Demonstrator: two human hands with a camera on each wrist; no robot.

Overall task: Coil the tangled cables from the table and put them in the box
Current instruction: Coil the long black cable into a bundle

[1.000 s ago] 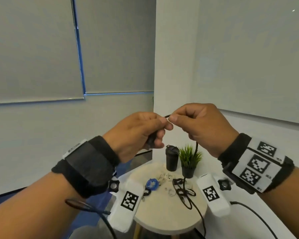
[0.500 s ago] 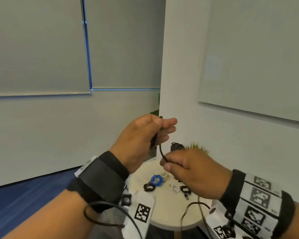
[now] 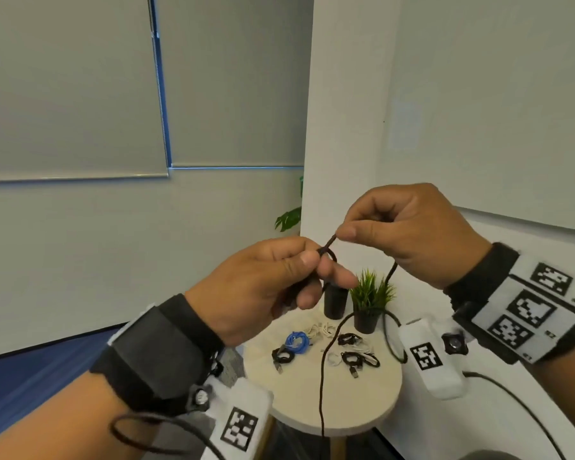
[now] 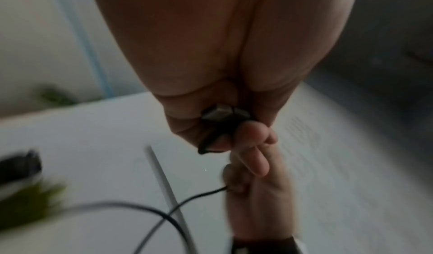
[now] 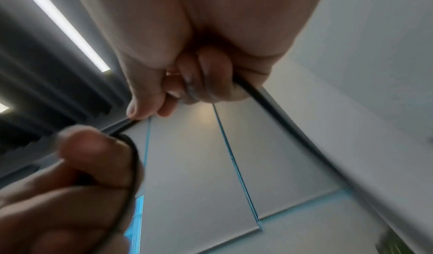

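Note:
Both hands are raised in front of me with a thin black cable [image 3: 328,244] stretched between them. My left hand [image 3: 269,283] pinches a small loop of it, and the left wrist view shows the cable's plug [image 4: 220,114] tucked in the curled fingers. My right hand [image 3: 409,230] pinches the cable just above and to the right; the slack leaves that hand's underside and hangs in a long loop [image 3: 322,376] past the table edge. Below, on the small round table [image 3: 312,406], lie a blue coil [image 3: 296,341], several coiled black cables [image 3: 359,360] and white cables [image 3: 319,330]. No box is in view.
At the back of the table stand a dark cup [image 3: 335,302] and a small potted plant [image 3: 370,300]. White walls close in on the right, window blinds on the left. Blue carpet [image 3: 30,386] lies at lower left. A leafy plant [image 3: 289,219] peeks from behind the wall corner.
My right hand, which had dropped low along the cable half a second ago, has come back up beside the left hand, laying a new loop against the left fingers.

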